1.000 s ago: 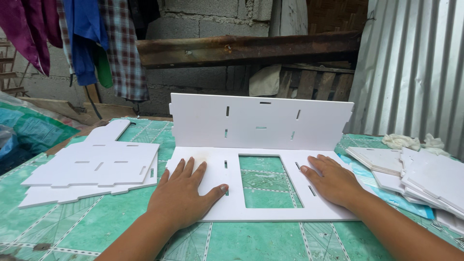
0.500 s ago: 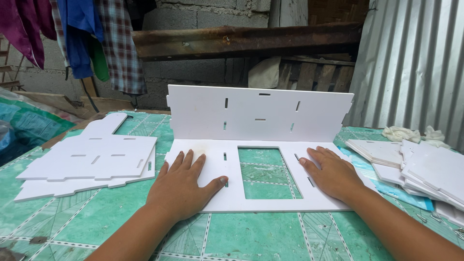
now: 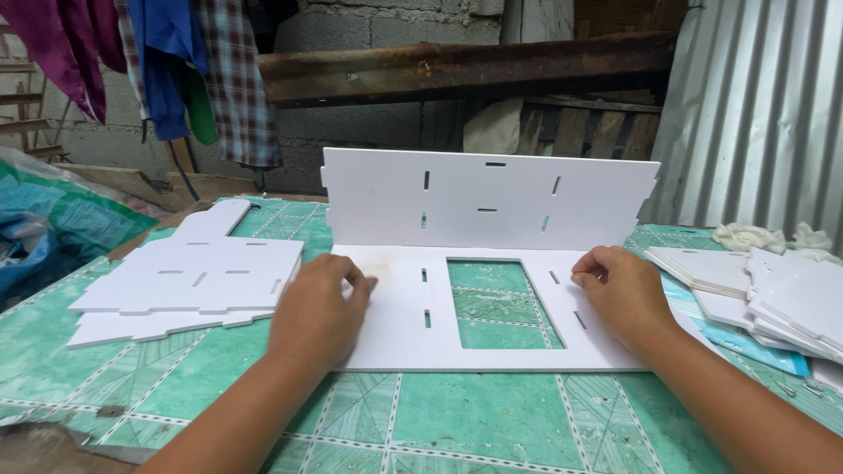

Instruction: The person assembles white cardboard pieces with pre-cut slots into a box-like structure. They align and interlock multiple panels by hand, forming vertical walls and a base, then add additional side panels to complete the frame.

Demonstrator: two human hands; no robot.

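Item: our two arms, entering from the lower edge of the view. We are showing both forearms bare from wrist upward; no sleeve is reaching into view on either side. We are wearing nothing on the left hand (image 3: 316, 314): no glove, ring, watch or band is showing. We are wearing nothing on the right hand (image 3: 620, 294) either. Fingernails are showing short and unpainted where visible; the fingers are appearing slender.

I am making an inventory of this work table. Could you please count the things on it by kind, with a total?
Folded white board under the hands, with a window cutout: 1
Stacks of flat white boards, left and right: 2
Crumpled white cloth: 1
Hands, left and right: 2
Total: 6
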